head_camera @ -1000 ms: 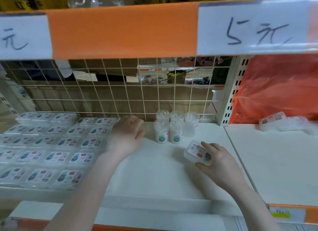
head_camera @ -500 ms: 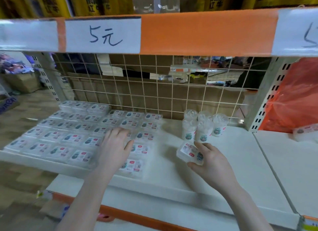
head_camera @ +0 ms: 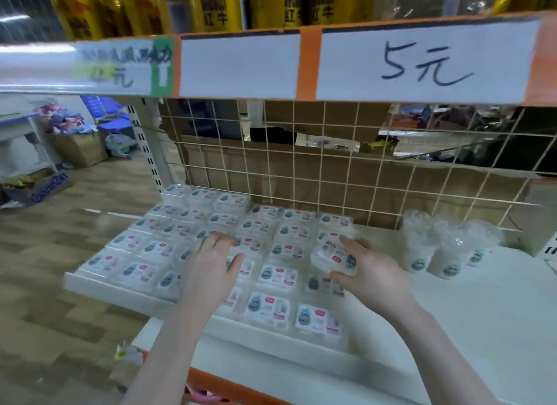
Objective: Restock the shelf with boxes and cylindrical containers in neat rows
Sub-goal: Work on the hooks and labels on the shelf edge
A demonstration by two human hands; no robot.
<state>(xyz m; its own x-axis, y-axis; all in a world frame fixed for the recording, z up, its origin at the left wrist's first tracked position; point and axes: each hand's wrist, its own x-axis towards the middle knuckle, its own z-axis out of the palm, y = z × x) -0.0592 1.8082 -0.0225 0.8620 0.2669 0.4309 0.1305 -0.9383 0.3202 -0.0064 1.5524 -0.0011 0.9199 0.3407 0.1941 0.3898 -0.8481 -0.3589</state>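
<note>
Several clear flat boxes [head_camera: 268, 305] with labelled lids lie in rows on the left part of the white shelf [head_camera: 482, 314]. My left hand [head_camera: 211, 266] rests flat on the boxes in the middle of the rows, fingers straight. My right hand [head_camera: 370, 272] grips one clear box [head_camera: 333, 258], tilted, just above the right-hand column of the rows. Several clear cylindrical containers [head_camera: 446, 251] stand upright in a cluster at the back right of the shelf.
A wire grid back panel [head_camera: 331, 163] closes the rear of the shelf. An orange-edged upper shelf [head_camera: 307, 64] with a price tag overhangs, carrying yellow cans [head_camera: 217, 6]. Cardboard boxes [head_camera: 78, 148] sit on the wooden floor to the left.
My view has swung left. My right hand has carried the box leftward from beside the cylinders to over the right column of boxes. My left hand stays pressed on the rows.
</note>
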